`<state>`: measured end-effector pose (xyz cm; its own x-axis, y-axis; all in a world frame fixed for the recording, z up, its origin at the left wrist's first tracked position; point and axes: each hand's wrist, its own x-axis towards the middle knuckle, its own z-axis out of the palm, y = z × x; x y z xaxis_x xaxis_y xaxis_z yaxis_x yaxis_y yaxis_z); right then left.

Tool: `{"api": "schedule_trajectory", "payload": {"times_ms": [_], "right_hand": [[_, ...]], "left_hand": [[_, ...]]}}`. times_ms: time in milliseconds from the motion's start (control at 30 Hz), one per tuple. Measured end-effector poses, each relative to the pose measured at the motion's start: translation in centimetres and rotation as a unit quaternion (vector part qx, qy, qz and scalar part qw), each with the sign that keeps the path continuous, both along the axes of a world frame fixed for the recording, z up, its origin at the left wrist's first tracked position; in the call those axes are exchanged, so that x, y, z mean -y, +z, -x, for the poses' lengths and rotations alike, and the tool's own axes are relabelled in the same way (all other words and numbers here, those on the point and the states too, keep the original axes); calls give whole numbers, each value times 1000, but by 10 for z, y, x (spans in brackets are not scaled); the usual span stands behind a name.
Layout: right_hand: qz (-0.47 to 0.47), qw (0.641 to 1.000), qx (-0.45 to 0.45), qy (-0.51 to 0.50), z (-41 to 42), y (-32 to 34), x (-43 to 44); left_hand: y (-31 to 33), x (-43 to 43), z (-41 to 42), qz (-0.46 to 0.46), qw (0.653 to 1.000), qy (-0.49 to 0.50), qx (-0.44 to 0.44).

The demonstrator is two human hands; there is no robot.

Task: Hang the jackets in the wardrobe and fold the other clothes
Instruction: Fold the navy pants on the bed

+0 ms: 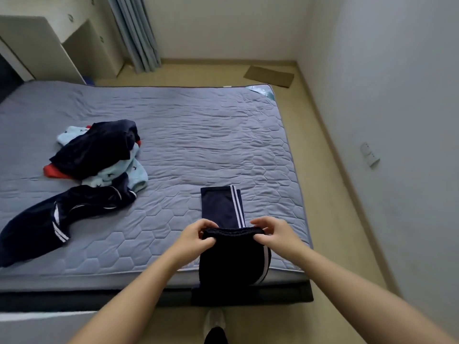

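Head view: left grip (196,235) and right grip (270,232) pinch trousers (223,207) by the waistband at bed (198,145) near edge; open mattress beyond.

You face the near edge of the mattress (198,135). The trousers (223,204) lie on its near right part and hang over that edge, held by your left hand (196,238) and right hand (270,233). A heap of clothes (94,147) sits on its left half, with a loose garment (82,204) nearer you. A cardboard sheet (269,76) lies on the floor beyond its far right corner.
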<state>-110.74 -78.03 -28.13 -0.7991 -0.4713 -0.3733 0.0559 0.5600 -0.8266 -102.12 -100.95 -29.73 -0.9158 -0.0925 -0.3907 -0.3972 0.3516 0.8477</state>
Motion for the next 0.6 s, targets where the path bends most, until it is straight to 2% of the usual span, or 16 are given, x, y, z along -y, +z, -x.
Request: {"api": "schedule_trajectory", "payload": {"times_ms": [233, 400, 500, 600], "right_hand": [[7, 996, 53, -73, 152, -131, 87], [47, 982, 62, -170, 249, -244, 138], [-43, 972, 99, -211, 249, -321, 138], [-121, 957, 156, -210, 195, -385, 116]], "left_hand": [[-125, 57, 152, -44, 992, 114, 21], [-230, 103, 257, -49, 990, 132, 24], [-302, 113, 263, -13, 984, 143, 101], [-369, 104, 217, 41, 968, 160, 187]]}}
